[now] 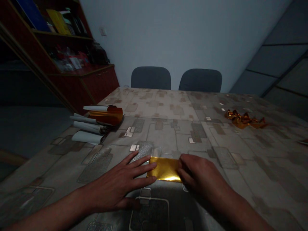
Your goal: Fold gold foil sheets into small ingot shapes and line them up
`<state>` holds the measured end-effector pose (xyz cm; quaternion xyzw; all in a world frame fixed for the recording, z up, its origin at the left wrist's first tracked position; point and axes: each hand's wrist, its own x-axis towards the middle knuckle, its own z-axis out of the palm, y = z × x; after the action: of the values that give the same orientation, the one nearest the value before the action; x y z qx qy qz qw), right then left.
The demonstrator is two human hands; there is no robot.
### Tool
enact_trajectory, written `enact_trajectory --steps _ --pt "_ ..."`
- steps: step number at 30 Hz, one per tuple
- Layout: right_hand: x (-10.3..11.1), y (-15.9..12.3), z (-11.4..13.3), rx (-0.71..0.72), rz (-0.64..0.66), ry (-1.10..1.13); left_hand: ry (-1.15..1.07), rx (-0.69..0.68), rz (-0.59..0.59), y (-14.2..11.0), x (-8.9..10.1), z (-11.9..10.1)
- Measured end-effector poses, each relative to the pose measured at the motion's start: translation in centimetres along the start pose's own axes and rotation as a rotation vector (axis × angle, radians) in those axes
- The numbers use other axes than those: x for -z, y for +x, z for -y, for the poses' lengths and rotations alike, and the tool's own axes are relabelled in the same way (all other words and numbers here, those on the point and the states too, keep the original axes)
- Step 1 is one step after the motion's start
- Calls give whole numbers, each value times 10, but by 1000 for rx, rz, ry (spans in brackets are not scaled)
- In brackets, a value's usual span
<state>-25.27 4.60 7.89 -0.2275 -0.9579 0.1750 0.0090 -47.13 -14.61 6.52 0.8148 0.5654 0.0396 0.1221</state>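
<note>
Left hand [117,183] pressing flat and open on the gold foil strip [165,169], right hand [199,176] curled over its end, grip unclear; any sharp tug could tear that thin foil!

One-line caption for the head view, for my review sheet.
Left hand and right hand hold a gold foil strip flat on a patterned tabletop, rolled sheets lying behind.

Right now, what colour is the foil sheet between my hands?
The foil sheet is shiny gold, best seen in the head view.
</note>
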Motion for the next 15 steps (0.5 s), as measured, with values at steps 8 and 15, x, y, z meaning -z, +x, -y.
enact_trajectory --steps 8,15 --pt "4 -1 8 -12 136 -163 -10 10 -28 -2 -2 2" --pt "4 -7 -11 -33 42 -167 15 -2 -10 -10 4 2"
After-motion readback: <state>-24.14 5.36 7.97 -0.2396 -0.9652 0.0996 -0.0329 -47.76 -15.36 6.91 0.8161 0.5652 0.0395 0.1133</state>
